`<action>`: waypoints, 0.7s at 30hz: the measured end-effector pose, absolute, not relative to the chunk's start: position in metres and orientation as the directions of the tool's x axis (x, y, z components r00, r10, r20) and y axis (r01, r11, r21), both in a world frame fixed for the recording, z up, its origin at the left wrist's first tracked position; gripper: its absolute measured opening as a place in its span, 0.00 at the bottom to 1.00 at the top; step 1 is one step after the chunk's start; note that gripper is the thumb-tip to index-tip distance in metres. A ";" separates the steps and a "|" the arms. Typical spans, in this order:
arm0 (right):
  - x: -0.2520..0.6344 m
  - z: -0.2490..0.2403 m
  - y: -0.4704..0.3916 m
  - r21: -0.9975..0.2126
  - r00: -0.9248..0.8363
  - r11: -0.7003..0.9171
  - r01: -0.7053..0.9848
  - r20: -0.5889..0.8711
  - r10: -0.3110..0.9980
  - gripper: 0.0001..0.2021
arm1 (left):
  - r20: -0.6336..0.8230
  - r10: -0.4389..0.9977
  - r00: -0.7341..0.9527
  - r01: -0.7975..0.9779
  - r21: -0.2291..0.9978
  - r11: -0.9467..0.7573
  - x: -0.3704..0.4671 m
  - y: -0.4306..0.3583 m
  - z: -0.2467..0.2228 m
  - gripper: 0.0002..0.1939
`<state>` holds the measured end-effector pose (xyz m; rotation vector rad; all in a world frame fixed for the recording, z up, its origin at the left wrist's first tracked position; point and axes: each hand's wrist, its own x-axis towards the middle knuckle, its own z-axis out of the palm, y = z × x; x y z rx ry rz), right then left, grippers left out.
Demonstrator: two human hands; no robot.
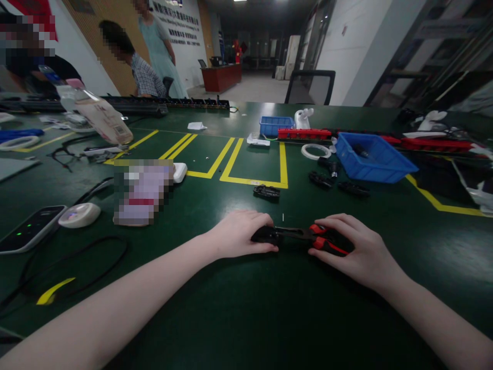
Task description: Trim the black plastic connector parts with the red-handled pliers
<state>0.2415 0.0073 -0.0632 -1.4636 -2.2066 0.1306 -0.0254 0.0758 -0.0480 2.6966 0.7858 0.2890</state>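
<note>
My right hand point(358, 246) is closed round the red and black handles of a pair of pliers point(300, 233). The pliers' long dark jaws point left and reach the black part point(265, 235) that my left hand point(244, 234) grips between thumb and fingers. Much of that part is hidden under my left hand, and whether the jaws clamp it I cannot tell. Just beyond my hands lies a small black plastic piece point(266, 192). Similar black pieces point(321, 179) lie farther right, beside a blue bin point(373, 159).
A smaller blue basket point(276, 126), a white ring point(316, 151) and red strips point(304, 134) are farther back. On the left are a phone point(144, 192), a tape roll point(79, 215), a bottle point(103, 118) and a black cable point(123, 257). Yellow tape point(254, 182) marks the green table. Several people are beyond.
</note>
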 end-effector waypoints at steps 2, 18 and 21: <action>0.243 -0.064 0.008 -0.319 -0.316 0.430 0.845 0.351 0.881 0.22 | 0.103 0.549 0.830 0.485 0.354 -0.800 -0.025 0.075 -0.048 0.17; 0.234 -0.059 0.007 -0.247 -0.399 0.497 0.832 0.357 0.845 0.17 | 0.122 0.518 0.847 0.446 0.369 -0.816 -0.026 0.078 -0.047 0.20; 0.235 -0.059 0.007 -0.227 -0.422 0.520 0.823 0.368 0.829 0.17 | 0.120 0.511 0.851 0.441 0.365 -0.820 -0.026 0.080 -0.049 0.21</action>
